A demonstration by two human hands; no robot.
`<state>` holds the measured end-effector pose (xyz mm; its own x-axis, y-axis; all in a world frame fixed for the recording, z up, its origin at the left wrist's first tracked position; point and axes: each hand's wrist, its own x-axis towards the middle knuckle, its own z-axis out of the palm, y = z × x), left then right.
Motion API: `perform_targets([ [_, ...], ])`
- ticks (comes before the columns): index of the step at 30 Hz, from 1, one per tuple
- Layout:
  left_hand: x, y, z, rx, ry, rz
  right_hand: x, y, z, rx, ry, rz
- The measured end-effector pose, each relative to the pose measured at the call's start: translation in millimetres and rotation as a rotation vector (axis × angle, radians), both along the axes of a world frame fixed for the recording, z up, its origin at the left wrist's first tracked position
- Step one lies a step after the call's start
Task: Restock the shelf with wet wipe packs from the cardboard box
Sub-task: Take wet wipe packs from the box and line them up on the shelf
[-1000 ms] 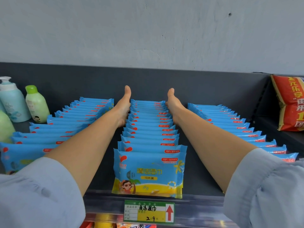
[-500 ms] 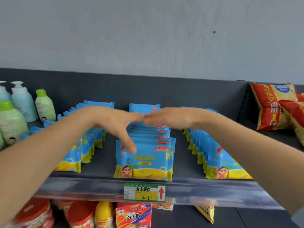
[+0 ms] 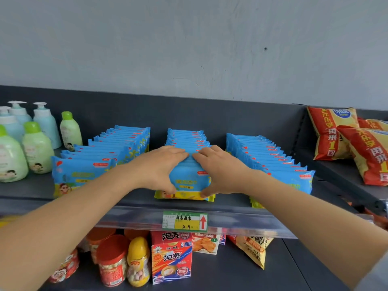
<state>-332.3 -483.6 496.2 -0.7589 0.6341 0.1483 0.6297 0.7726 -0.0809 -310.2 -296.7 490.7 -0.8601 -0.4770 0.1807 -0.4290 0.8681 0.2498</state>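
Three rows of blue and yellow wet wipe packs stand on the dark top shelf (image 3: 134, 214): a left row (image 3: 84, 173), a middle row (image 3: 186, 179) and a right row (image 3: 273, 162). My left hand (image 3: 159, 166) and my right hand (image 3: 220, 166) both hold the front packs of the middle row. Their fingers curl over the packs' top edges and the thumbs press on the front pack's face. The fingertips nearly meet over the row. No cardboard box is in view.
Green and blue lotion bottles (image 3: 37, 148) stand at the shelf's left end. Red and yellow snack bags (image 3: 336, 133) lie on the shelf to the right. A price tag (image 3: 185, 221) hangs on the shelf rail. Jars and snack boxes (image 3: 172, 257) fill the lower shelf.
My hands drew back from the sides of the middle row, met above it, and now clasp its front packs. My view has pulled back and lowered, so the lower shelf shows.
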Motion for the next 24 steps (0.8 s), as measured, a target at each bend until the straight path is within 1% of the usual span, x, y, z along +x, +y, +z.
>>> perform_targets([
  [2, 2.6, -4.3, -7.0, 0.043, 0.023, 0.003, 0.9, 2.1, -3.4, -0.051, 0.011, 0.000],
  [5, 3.9, -13.0, -9.9, 0.132, -0.066, 0.044, 2.5, 5.4, -4.6, -0.164, -0.050, -0.013],
  [7, 5.2, -16.9, -8.2, 0.244, -0.139, 0.088, 4.1, 6.4, -3.6, -0.256, -0.097, -0.030],
  [11, 7.6, -15.0, -8.1, 0.525, -0.368, 0.188, 2.0, 5.4, -3.2, -0.392, -0.191, -0.081],
  [15, 5.8, -7.0, -11.6, 0.829, -0.578, 0.228, 1.1, 2.6, -2.0, -0.510, -0.241, -0.108],
  [17, 3.2, -9.1, -15.0, 1.005, -0.670, 0.260, -0.2, 3.6, -5.2, -0.660, -0.305, -0.143],
  [19, 0.6, -11.3, -17.4, 1.179, -0.804, 0.282, -2.5, 4.6, -9.5, -0.861, -0.399, -0.172],
  [21, -0.4, -10.6, -18.2, 1.241, -0.918, 0.274, -2.9, 3.5, -10.6, -1.004, -0.478, -0.187],
  [24, 1.8, -8.1, -13.5, 1.184, -0.976, 0.200, -1.9, 1.8, -7.3, -1.058, -0.530, -0.186],
])
